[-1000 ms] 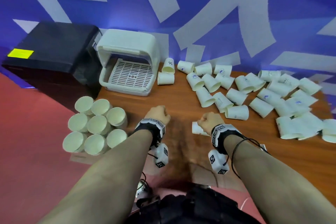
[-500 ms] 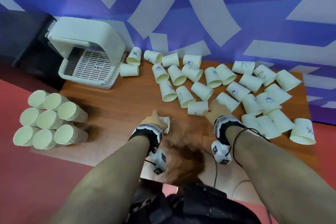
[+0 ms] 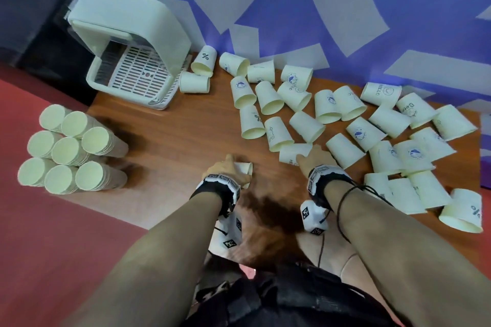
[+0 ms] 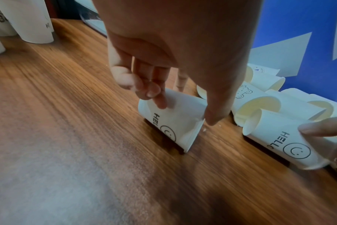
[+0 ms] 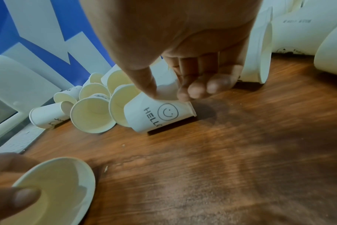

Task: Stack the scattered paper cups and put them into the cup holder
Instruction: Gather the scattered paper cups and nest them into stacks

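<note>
Many white paper cups [image 3: 329, 106] lie scattered on their sides across the wooden table [image 3: 186, 135]. The white cup holder [image 3: 132, 42] stands at the back left with its lid up. My left hand [image 3: 228, 171] grips one lying "HELLO" smiley cup [image 4: 171, 121] between thumb and fingers, mouth to the right. My right hand [image 3: 313, 158] pinches a second "HELLO" cup [image 5: 156, 115] at the near edge of the scatter, and that cup rests on the table. The left hand's cup [image 5: 54, 190] shows its open mouth in the right wrist view.
Several long stacks of nested cups [image 3: 71, 151] lie bundled at the table's left end. A blue and white wall [image 3: 345, 8] runs behind the table. A dark box [image 3: 32, 16] stands left of the holder. Bare wood lies between the holder and my hands.
The view has swung right. My left hand has taken hold of the cup that lay by my right hand. My right hand has reached forward onto another lying cup.
</note>
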{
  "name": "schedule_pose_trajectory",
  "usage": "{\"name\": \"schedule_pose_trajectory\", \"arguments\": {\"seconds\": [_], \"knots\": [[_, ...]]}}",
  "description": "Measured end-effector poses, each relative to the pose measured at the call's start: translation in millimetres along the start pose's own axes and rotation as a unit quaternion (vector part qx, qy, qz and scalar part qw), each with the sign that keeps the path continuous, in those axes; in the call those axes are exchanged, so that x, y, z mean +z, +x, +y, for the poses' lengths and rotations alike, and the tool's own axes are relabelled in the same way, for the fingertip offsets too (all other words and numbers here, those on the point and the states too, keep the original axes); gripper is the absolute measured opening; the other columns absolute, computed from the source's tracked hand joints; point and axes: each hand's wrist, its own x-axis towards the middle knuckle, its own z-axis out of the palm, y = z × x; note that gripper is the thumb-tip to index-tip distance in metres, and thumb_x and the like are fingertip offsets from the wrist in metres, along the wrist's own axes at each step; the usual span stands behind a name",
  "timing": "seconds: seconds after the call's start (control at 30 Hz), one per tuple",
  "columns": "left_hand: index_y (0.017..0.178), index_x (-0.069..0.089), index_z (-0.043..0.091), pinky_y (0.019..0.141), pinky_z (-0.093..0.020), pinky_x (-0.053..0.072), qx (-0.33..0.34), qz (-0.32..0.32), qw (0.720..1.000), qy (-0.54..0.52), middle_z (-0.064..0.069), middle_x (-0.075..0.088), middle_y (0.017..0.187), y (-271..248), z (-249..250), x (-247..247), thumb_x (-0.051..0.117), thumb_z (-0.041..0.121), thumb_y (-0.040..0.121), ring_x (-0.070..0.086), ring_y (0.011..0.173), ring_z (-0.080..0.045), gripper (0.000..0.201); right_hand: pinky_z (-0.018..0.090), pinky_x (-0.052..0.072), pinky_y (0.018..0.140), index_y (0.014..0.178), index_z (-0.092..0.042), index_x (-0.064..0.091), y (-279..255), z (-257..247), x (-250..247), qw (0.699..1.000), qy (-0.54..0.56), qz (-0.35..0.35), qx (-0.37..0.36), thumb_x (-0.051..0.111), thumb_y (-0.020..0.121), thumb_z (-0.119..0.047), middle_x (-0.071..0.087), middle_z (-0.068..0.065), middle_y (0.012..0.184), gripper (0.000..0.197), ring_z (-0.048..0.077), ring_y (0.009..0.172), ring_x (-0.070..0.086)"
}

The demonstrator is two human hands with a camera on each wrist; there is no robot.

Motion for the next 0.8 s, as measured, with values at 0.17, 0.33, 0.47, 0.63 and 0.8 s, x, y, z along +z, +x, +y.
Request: {"name": "schedule_pose_trajectory", "arguments": {"seconds": [0.17,0.33,0.47,0.63,0.8], "knots": [[0.117,0.039,0.023,0.09,-0.045,0.052,-0.02,0.0,1.0,-0.021,-0.007,0.06,0.11,0.2,0.1,3.5,0.057,0.057,0.072,0.06,0.099,-0.035,0.059,0.03,0.048,0.071,0.12,-0.007,0.055,-4.6,4.3,4.7,1.0,-0.004,0.004,-0.001,0.047,0.093,-0.041,0.065,0.014,0.113,0.044,0.03,0.092,0.063],[0.131,0.037,0.019,0.091,-0.044,0.048,-0.031,0.015,0.997,-0.068,-0.012,0.06,0.121,-3.7,-13.3,1.1,0.048,0.062,0.085,0.058,0.108,-0.037,0.064,0.033,0.045,0.093,0.135,-0.004,0.049,-14.7,3.4,0.6,1.0,0.002,0.0,-0.031,0.045,0.101,-0.029,0.056,0.016,0.133,0.043,0.031,0.117,0.057],[0.13,0.046,0.012,0.083,-0.037,0.049,-0.033,0.019,0.996,-0.076,-0.015,0.063,0.114,-14.2,-31.6,-7.2,0.059,0.029,0.086,0.061,0.102,-0.035,0.049,0.028,0.042,0.075,0.099,-0.017,0.062,-27.9,-11.6,-7.3,0.994,-0.039,-0.005,-0.102,0.056,0.093,-0.03,0.065,0.01,0.106,0.016,0.03,0.104,0.061],[0.095,0.071,0.007,0.07,-0.032,0.051,-0.038,0.026,0.997,-0.065,-0.015,0.071,0.095,-34.2,-57.6,-14.6,0.064,0.026,0.082,0.064,0.079,-0.031,0.024,0.031,0.052,0.076,0.088,-0.019,0.063,-56.4,-46.7,-9.0,0.979,-0.094,-0.024,-0.18,0.064,0.084,-0.025,0.064,0.005,0.098,0.007,0.026,0.094,0.062],[0.081,0.073,0.007,0.063,-0.028,0.048,-0.062,0.075,0.989,-0.107,-0.014,0.068,0.078,-51.0,-94.1,-34.2,0.068,0.024,0.079,0.063,0.071,-0.029,0.018,0.03,0.051,0.079,0.106,-0.024,0.065,-81.2,-90.0,9.4,0.958,-0.131,-0.033,-0.254,0.065,0.08,-0.019,0.067,0.004,0.108,0.027,0.026,0.101,0.062]]}}
